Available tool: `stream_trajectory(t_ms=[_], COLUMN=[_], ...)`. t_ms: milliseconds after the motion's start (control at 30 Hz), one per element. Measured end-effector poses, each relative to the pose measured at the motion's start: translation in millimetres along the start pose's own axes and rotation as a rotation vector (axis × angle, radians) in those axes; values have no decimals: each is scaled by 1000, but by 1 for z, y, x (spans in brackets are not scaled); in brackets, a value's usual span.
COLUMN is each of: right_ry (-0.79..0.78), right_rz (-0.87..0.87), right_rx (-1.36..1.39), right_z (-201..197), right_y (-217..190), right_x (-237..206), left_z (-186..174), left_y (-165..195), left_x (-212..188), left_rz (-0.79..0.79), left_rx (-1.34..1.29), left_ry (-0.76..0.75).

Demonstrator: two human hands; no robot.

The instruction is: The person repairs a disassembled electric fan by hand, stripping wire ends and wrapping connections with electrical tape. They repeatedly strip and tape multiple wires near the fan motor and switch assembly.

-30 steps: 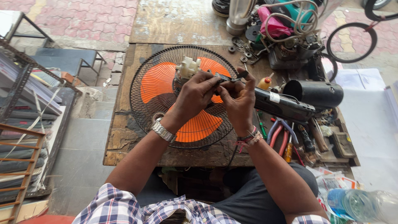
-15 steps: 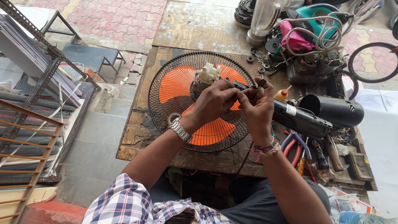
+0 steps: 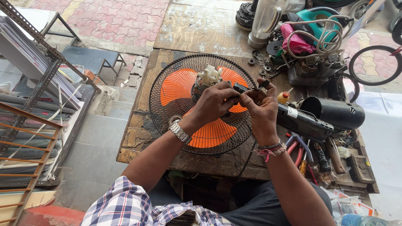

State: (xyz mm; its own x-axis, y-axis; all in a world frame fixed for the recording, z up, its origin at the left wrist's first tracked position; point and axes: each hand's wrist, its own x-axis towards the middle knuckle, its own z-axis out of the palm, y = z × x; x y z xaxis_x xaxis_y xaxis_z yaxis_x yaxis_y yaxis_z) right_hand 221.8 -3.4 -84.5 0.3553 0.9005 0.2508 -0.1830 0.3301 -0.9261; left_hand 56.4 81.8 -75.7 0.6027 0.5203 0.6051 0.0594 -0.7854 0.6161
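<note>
A worn wooden desk carries an orange-bladed fan in a black wire guard, lying flat. Right of it lies a black cylindrical motor housing among pliers and loose tools. Above the fan's hub, the left hand and right hand meet, both pinched on a small black part beside the white plastic fitting.

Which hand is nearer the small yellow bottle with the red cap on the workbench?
Right. The right hand is just left of the yellow bottle, almost beside it. The left hand is farther left, over the orange fan.
</note>
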Motion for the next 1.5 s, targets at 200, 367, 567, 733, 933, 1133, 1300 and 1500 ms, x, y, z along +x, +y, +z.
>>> stream_trajectory(t_ms=[200, 367, 567, 733, 933, 1133, 1300, 1500], right_ry=[-42, -16, -12, 5, 13, -24, -25, -14], right_rz=[-128, -77, -9, -3, 33, -172, -538, -569], right_rx=[-116, -122, -5, 60, 83, -175, -745, -780], right_z=[2, 1, -4, -1, 0, 5, 9, 12], right_y=[4, 8, 7, 10, 7, 4, 4, 4], right_x=[-1, -4, 0, -1, -4, -10, -18, -20], left_z=[-1, 0, -4, -3, 1, 3, 3, 3], left_y=[0, 1, -8, -10, -2, 0, -2, 0], left_x=[1, 1, -2, -5, -5, -4, -4, -7], left_rz=[-20, -80, -56, -110, -238, -248, -278, -328], left_rx=[-15, 23, -113, -297, -215, -267, -221, -270], left_ry=[13, -13, -95, -57, -15, 31, 22, 34])
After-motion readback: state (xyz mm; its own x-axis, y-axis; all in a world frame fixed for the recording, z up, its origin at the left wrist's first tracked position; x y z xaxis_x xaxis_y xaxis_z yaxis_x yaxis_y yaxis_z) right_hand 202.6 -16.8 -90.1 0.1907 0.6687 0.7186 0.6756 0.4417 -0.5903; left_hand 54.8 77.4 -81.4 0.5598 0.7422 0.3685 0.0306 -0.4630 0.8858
